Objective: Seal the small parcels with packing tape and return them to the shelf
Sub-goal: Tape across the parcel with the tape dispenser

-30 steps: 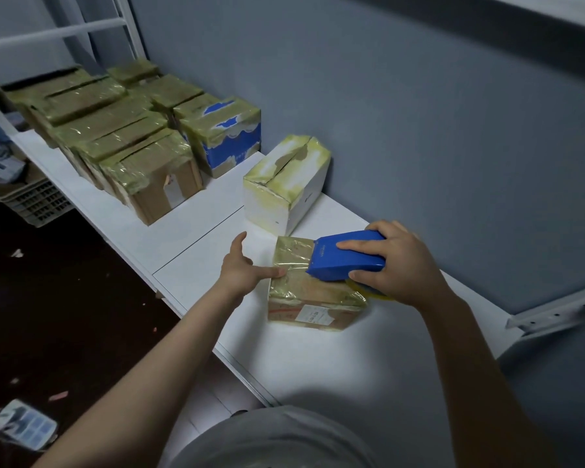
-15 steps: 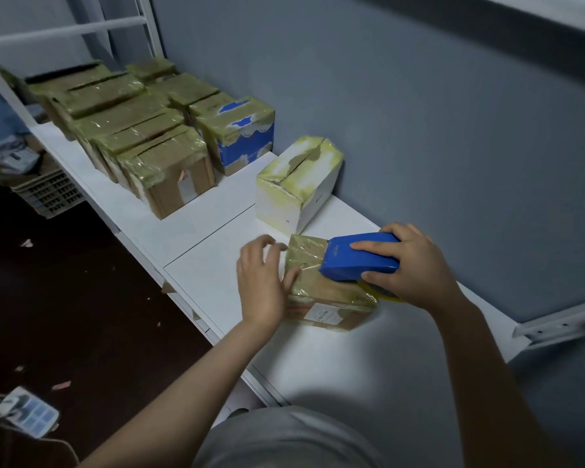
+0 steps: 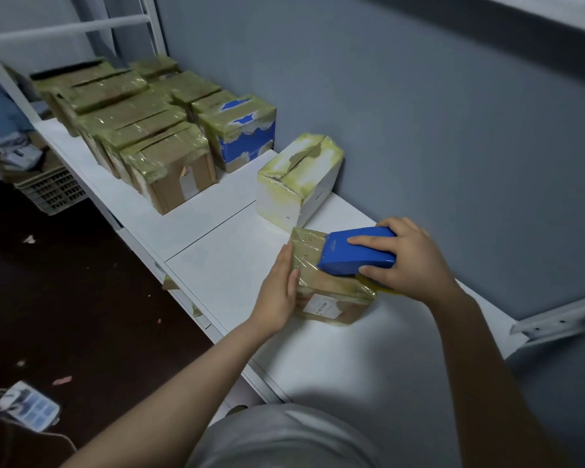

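The right hand (image 3: pixel 409 261) grips the blue dispenser (image 3: pixel 355 255): the forefinger is stretched along its top, the thumb is curled against its near side, and the other fingers are wrapped over its far end. The dispenser's front edge rests on top of the parcel (image 3: pixel 325 292), where glossy tape lies across the cardboard. A sliver of the yellow roll (image 3: pixel 382 288) shows beneath the palm. The left hand (image 3: pixel 279 288) is flat, its fingers straight and held together, and it presses against the parcel's left side with the thumb at the top edge.

The parcel sits on the white shelf (image 3: pixel 223 265) just in front of the white box (image 3: pixel 298 184), close to its near lower corner. A white label (image 3: pixel 321 307) is on the face toward the person. The white box stands against the grey wall (image 3: pixel 419 113), with tape over its top flaps and a tear along the seam. Left of the white box, apart from it, stands a blue box (image 3: pixel 244 136) with tape over its top. Further left of the white box, a cluster of taped brown boxes (image 3: pixel 142 130) fills the shelf. Far left of the white box and lower than the shelf, a slatted crate (image 3: pixel 51 190) stands on the dark floor (image 3: pixel 65 282).
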